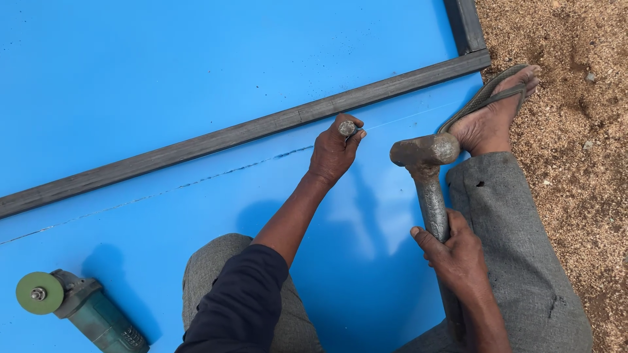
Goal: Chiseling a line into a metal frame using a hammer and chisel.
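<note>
From the head camera I see my left hand (332,155) clamped around a short steel chisel (347,127), its tip on the scored line across the blue metal sheet (196,65), just below a dark steel bar (248,133). My right hand (454,252) closes its grip on a hammer (425,151) raised beside the chisel. A green angle grinder (78,307) lies near the left corner.
</note>
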